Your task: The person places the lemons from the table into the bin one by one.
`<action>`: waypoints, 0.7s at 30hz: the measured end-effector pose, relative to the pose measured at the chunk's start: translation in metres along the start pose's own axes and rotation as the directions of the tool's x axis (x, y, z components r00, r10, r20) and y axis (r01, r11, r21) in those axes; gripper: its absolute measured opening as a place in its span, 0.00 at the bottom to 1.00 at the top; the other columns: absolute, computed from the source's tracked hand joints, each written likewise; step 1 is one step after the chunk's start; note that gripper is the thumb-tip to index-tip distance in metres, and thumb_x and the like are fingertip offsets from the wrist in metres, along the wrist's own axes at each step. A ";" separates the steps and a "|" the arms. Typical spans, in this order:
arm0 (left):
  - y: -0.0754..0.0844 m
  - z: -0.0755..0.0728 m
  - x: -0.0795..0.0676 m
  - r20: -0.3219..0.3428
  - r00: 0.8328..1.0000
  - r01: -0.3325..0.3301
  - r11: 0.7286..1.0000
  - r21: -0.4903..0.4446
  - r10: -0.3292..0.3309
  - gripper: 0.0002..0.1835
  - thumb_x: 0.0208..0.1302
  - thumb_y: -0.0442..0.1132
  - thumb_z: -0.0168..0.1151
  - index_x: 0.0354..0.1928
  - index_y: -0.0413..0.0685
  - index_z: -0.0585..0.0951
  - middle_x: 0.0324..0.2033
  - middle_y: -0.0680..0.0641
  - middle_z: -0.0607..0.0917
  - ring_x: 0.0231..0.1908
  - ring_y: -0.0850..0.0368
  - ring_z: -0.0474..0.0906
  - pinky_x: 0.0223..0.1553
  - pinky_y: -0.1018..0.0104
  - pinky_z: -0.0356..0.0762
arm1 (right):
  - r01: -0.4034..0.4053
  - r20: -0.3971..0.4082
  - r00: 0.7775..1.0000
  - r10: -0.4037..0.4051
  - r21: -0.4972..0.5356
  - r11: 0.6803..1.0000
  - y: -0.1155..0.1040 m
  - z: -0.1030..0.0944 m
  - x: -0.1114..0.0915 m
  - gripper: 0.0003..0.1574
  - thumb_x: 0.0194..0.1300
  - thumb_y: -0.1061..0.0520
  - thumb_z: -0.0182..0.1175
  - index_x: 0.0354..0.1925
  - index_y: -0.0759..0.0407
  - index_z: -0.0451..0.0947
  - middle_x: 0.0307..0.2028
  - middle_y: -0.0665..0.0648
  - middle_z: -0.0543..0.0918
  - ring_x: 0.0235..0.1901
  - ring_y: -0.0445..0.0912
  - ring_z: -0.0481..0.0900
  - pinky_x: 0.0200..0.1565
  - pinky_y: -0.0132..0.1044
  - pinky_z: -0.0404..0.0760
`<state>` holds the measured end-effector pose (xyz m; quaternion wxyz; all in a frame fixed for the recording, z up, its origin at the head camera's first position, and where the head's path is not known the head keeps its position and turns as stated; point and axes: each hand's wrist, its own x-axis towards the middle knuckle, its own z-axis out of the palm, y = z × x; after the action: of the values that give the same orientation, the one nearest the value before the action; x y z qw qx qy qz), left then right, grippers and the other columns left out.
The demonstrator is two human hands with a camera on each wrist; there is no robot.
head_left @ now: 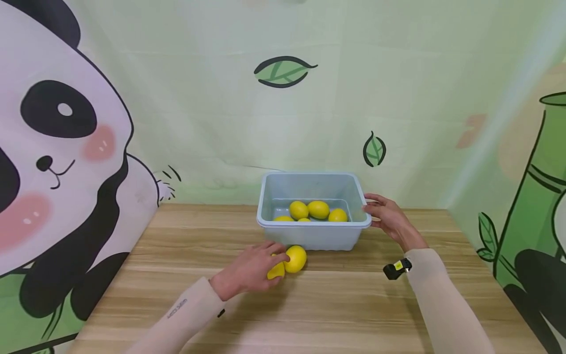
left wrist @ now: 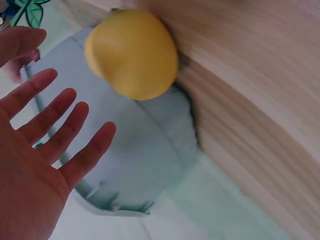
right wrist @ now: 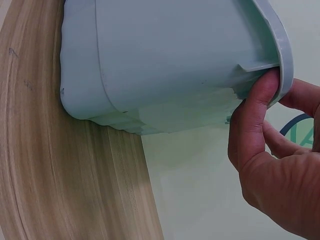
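Note:
In the head view, a light blue plastic bin [head_left: 311, 238] stands near the back of the wooden table. Several yellow lemons [head_left: 318, 209] lie inside it; its front wall partly hides some. Two more lemons sit on the table before the bin: one [head_left: 297, 259] by its front wall, the other [head_left: 276, 271] partly covered by my left hand [head_left: 249, 268]. The left wrist view has that hand's fingers [left wrist: 62, 132] spread, with a gap between them and the lemons [left wrist: 135, 55]. My right hand [head_left: 391, 219] pinches the bin's right rim [right wrist: 286, 55] between thumb and fingers.
Wooden table surface [head_left: 336, 305] extends in front of the bin and to both sides. Behind it hangs a pale green cloth backdrop [head_left: 212, 123] printed with leaves, a panda [head_left: 57, 162] on the left and bamboo [head_left: 530, 196] on the right.

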<state>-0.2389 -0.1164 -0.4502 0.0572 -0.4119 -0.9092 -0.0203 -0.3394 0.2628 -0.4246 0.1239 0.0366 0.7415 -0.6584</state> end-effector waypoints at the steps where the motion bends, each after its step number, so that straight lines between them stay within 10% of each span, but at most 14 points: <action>1: -0.001 0.002 0.000 0.006 1.000 0.001 1.000 0.003 -0.001 0.22 0.61 0.52 0.64 0.56 0.58 0.79 0.55 0.51 0.79 0.56 0.52 0.75 0.53 0.52 0.81 | 0.001 0.000 1.000 -0.001 0.001 1.000 0.000 0.000 0.000 0.39 0.72 0.58 0.54 0.76 0.55 0.51 0.71 0.68 0.62 0.63 0.60 0.69 0.45 0.34 0.85; 21: -0.008 0.039 0.002 0.232 0.971 0.074 0.996 -0.058 -0.059 0.23 0.58 0.51 0.69 0.56 0.63 0.78 0.61 0.49 0.77 0.61 0.46 0.72 0.54 0.46 0.79 | -0.005 -0.013 1.000 0.004 -0.006 1.000 0.001 0.001 0.001 0.38 0.72 0.58 0.54 0.75 0.54 0.53 0.70 0.67 0.64 0.59 0.57 0.73 0.47 0.36 0.85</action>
<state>-0.2502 -0.1169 -0.4886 -0.0630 -0.3825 -0.9218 -0.0046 -0.3402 0.2622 -0.4258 0.1205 0.0423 0.7442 -0.6556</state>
